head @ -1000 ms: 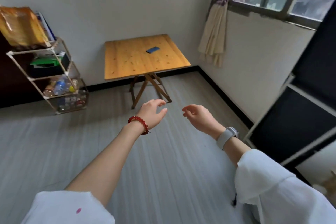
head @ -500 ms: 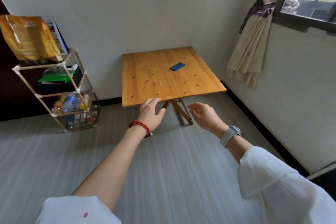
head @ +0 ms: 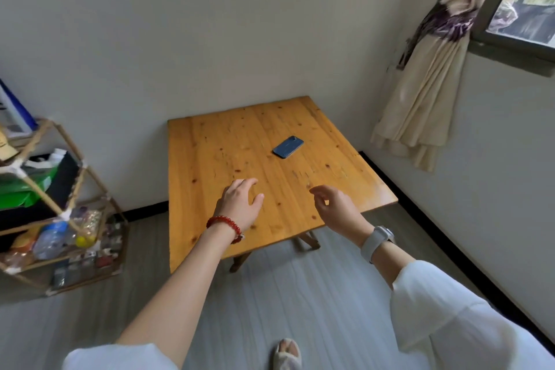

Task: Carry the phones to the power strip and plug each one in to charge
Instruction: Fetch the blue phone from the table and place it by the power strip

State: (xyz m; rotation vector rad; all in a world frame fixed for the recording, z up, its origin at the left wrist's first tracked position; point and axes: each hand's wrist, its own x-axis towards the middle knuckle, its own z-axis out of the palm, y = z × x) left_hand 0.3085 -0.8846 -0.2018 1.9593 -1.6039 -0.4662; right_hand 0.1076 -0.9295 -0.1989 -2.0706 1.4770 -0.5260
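This was a plain room in a home. A small wooden folding table (head: 240, 159) stood against a bare white wall, a tied-back curtain (head: 426, 93) hung by the window (head: 522, 9), and a cluttered bamboo shelf (head: 57, 219) sat on grey plank flooring (head: 300, 309).

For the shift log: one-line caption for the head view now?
Both empty hands, left hand and right hand, reach over the wooden table toward a blue phone.

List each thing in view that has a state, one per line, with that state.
phone: flat on the wooden table, not held, no cable attached.
left hand: open, empty, over the table's near part.
right hand: open, fingers loosely curled, empty.
curtain: gathered and tied back beside the window.
shelf rack: standing, packed with bottles and bags.
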